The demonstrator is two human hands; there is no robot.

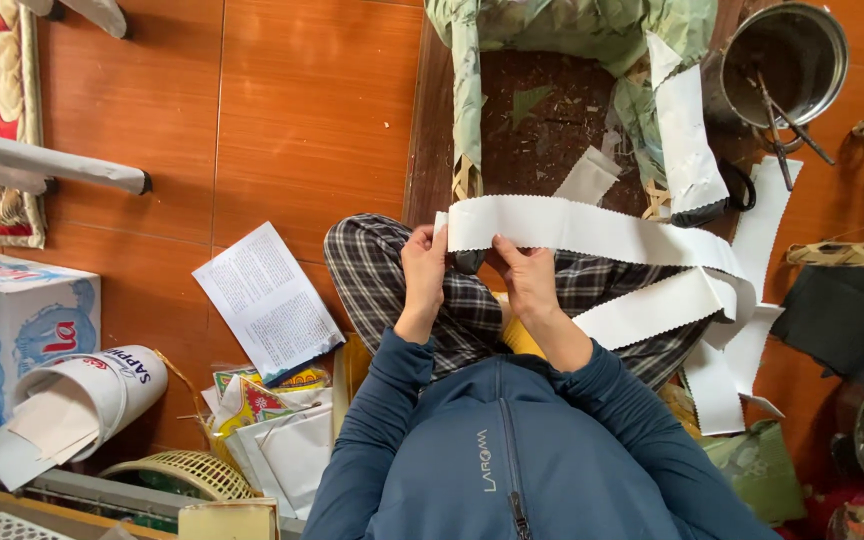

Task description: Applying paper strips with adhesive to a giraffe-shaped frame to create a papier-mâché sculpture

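Seemingly both hands, left hand and right hand, pinch the white paper strip, fingers partly hidden behind it.

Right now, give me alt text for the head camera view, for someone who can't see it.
Seen from above, a seated person's left hand and right hand hold a long white scallop-edged paper strip over their lap. A metal pot and scattered papers lie on the orange floor.

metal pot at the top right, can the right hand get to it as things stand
Probably not right away: the right hand is gripping the white paper strip, and the metal pot sits well beyond it, past the paper-covered frame.
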